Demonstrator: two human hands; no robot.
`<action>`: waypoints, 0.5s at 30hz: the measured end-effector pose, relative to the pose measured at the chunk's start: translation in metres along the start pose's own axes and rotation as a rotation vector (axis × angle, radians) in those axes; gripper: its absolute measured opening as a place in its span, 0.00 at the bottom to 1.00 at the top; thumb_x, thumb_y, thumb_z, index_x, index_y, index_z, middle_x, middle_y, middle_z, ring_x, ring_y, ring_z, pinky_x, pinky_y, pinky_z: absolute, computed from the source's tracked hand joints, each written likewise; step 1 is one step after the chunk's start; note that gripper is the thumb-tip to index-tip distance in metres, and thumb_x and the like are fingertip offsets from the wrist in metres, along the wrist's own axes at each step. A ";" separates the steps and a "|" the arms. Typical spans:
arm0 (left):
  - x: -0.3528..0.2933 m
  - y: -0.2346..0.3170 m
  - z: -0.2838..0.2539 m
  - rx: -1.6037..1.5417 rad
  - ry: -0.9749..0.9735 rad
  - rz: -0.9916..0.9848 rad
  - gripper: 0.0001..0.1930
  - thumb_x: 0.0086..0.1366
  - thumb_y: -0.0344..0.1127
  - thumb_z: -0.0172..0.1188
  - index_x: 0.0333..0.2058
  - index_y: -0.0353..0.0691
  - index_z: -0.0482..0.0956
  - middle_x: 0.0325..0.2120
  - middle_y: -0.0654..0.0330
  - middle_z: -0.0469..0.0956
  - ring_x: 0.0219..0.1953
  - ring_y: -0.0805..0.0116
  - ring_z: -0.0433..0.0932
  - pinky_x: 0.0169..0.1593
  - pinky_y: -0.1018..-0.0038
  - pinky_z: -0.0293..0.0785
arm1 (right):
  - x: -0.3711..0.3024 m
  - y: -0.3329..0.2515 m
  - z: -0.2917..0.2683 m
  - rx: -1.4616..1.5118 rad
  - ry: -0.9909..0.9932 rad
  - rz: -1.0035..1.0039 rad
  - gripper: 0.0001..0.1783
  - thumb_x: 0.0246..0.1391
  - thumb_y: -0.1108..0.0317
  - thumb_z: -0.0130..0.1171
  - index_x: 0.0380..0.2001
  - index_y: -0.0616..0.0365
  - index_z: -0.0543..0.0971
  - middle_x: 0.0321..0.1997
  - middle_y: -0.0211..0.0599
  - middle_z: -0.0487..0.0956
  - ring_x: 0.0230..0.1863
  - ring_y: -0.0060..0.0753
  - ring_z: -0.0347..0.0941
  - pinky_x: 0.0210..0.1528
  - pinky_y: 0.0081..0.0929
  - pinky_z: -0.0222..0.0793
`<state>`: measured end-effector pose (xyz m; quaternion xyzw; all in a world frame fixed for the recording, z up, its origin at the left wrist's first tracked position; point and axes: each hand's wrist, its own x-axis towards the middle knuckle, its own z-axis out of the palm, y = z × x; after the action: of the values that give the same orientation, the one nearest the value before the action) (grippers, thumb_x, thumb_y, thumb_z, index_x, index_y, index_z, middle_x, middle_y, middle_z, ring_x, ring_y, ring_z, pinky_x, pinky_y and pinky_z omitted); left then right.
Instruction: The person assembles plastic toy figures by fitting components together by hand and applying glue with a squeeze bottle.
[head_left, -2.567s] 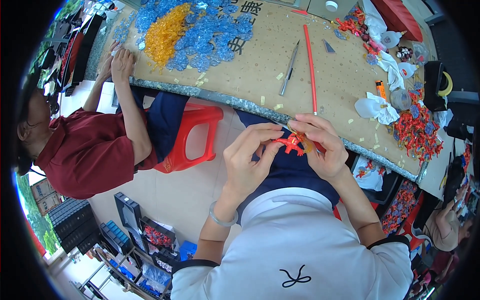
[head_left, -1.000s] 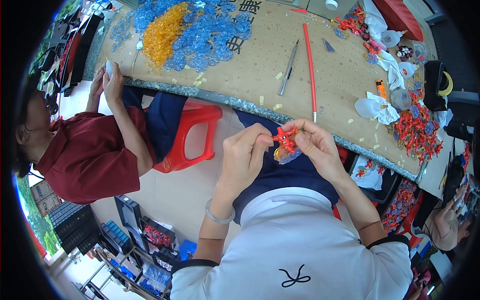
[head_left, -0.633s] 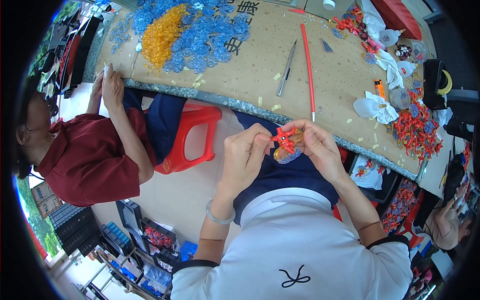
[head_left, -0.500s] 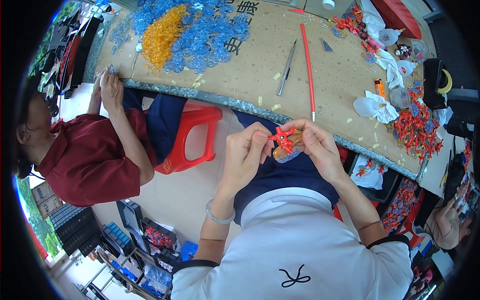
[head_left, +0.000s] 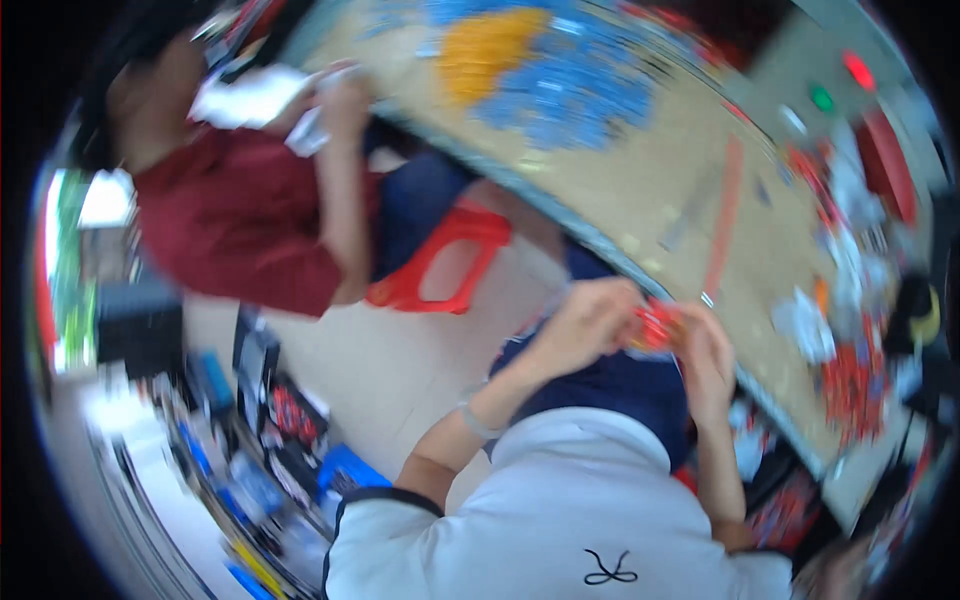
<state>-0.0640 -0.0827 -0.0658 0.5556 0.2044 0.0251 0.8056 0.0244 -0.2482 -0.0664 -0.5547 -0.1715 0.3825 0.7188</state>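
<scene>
A small red plastic figure (head_left: 655,325) is held up between my two hands, just off the near edge of the table and above my lap. My left hand (head_left: 592,322) pinches its left side with bent fingers. From the other side my right hand (head_left: 706,352) closes on it with thumb and fingers. Motion blur smears the figure, and the fingers cover part of it. Amber and pale blue see-through parts attached to it showed more sharply in the earlier head view.
On the table (head_left: 640,180) lie heaps of blue pieces (head_left: 570,100) and orange pieces (head_left: 490,50), a red rod (head_left: 727,210), a white bottle (head_left: 803,325) and a pile of red figures (head_left: 855,385). To the left, a person in maroon (head_left: 235,215) sits on a red stool (head_left: 450,265).
The whole view has swung and blurred, with table and co-worker shifted and tilted. My hands appear lower and further right in the picture, still together on the red figure.
</scene>
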 end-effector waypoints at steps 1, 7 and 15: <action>-0.001 -0.003 0.005 0.000 0.055 0.019 0.12 0.67 0.32 0.46 0.26 0.34 0.73 0.16 0.65 0.72 0.17 0.81 0.68 0.20 0.83 0.62 | -0.001 0.004 -0.002 -0.014 0.009 -0.041 0.20 0.67 0.61 0.43 0.49 0.68 0.70 0.49 0.44 0.76 0.49 0.32 0.75 0.51 0.28 0.71; 0.002 -0.015 0.011 0.090 0.000 0.265 0.14 0.69 0.32 0.45 0.26 0.31 0.72 0.16 0.62 0.73 0.18 0.77 0.72 0.23 0.78 0.68 | -0.003 0.032 -0.041 -0.054 0.043 -0.104 0.25 0.67 0.55 0.40 0.52 0.68 0.68 0.49 0.48 0.75 0.48 0.36 0.76 0.49 0.34 0.74; -0.008 -0.016 0.002 0.056 0.075 0.332 0.18 0.71 0.38 0.46 0.25 0.31 0.72 0.16 0.61 0.74 0.17 0.78 0.71 0.21 0.79 0.66 | 0.016 0.011 -0.009 -0.138 -0.088 -0.055 0.24 0.68 0.53 0.36 0.47 0.66 0.69 0.41 0.44 0.77 0.40 0.31 0.77 0.41 0.28 0.77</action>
<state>-0.0738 -0.0924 -0.0777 0.6025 0.1403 0.1728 0.7665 0.0370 -0.2413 -0.0820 -0.5804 -0.2442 0.3740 0.6809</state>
